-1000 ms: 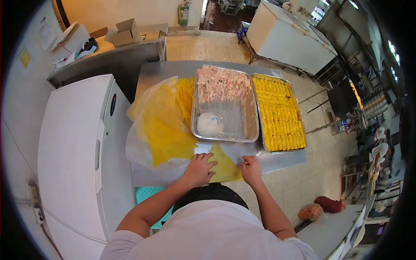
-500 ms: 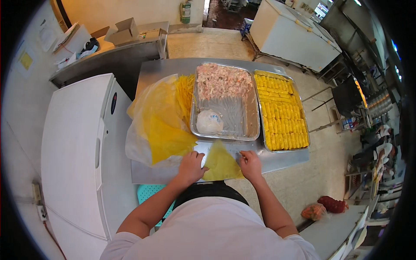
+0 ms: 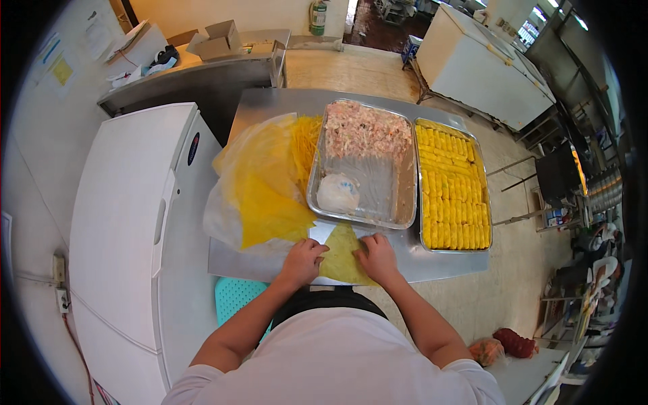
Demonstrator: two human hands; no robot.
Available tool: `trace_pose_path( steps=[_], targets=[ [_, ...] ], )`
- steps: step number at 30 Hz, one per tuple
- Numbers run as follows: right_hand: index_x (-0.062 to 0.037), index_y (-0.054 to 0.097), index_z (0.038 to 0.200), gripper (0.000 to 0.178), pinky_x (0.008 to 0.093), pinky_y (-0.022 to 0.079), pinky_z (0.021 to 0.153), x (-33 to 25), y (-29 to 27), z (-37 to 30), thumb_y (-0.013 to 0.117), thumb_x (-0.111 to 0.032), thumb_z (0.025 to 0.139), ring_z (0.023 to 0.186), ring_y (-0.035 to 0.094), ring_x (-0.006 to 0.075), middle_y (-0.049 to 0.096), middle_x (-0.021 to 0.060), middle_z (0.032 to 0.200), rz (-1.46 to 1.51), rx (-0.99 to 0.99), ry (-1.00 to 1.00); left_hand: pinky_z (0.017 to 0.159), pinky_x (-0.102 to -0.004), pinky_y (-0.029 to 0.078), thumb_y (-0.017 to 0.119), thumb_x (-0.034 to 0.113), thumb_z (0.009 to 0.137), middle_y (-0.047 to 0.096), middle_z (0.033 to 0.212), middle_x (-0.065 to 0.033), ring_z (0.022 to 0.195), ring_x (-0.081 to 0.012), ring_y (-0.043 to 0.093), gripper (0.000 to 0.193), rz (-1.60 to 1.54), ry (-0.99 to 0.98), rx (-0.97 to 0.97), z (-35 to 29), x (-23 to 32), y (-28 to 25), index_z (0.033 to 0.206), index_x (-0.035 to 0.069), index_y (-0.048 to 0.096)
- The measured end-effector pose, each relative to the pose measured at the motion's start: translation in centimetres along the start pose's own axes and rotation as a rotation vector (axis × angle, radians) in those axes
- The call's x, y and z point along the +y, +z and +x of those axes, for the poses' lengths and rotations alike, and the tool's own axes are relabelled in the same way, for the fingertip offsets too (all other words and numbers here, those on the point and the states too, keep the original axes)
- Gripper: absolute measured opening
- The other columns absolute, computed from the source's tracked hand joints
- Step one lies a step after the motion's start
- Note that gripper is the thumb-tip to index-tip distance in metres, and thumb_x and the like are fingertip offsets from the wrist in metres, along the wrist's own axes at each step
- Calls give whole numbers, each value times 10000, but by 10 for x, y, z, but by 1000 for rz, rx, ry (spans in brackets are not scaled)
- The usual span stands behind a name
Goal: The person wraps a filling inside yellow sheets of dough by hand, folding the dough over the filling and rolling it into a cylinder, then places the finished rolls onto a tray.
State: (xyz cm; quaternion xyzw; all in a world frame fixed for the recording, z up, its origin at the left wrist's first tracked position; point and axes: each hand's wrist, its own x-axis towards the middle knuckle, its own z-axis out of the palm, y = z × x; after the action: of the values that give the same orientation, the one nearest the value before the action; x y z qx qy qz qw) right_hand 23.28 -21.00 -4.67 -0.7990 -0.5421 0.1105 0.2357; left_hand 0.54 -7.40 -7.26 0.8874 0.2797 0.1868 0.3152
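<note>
A person's left hand (image 3: 304,262), fingers curled, and right hand (image 3: 378,258), fingers bent inward, flank a thin, roughly triangular yellow sheet (image 3: 343,253) lying flat at the near edge of a smooth metal table (image 3: 445,267); whether either pinches it cannot be told. Just beyond sits a deep metal pan (image 3: 408,182) of coarse pink filling (image 3: 368,128), between crinkled clear plastic (image 3: 221,214) around yellow sheets (image 3: 266,216) and tightly packed, glossy yellow rolls (image 3: 455,196).

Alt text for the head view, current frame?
A person's left hand and right hand flank a thin, roughly triangular yellow-green sheet on a metal table. Beyond it sits a metal pan of pinkish chopped mixture, with a tray of yellow rolls on its right and yellow sheets with clear plastic on its left.
</note>
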Motion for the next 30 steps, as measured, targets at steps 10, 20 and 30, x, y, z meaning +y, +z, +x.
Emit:
trace_pose_path(
  steps=[10,20,30],
  targets=[
    [-28,722,999,350,499,554,944,20,-15,-31,891,-252,789,1067,651,418,671,209,1086,-83,-142,231,941,-448,522,719,40,848,673,1160,-109,1081,-331,629,307,24,104,-106,-3,-2,-4,1124,122,826],
    [-60,745,1049,247,509,580,858,23,-37,-29,802,-181,842,970,683,415,698,177,997,8,-110,-28,987,-494,486,690,80,851,654,1289,-142,1141,-358,616,465,115,73,-40,-6,16,-1,1300,164,777],
    [-86,709,1337,401,531,596,835,-20,-19,10,695,-231,964,980,737,440,760,246,1064,17,-353,77,994,-504,485,689,101,833,601,1440,-162,1198,-368,608,580,148,33,-42,-6,18,0,1409,164,694]
  ],
)
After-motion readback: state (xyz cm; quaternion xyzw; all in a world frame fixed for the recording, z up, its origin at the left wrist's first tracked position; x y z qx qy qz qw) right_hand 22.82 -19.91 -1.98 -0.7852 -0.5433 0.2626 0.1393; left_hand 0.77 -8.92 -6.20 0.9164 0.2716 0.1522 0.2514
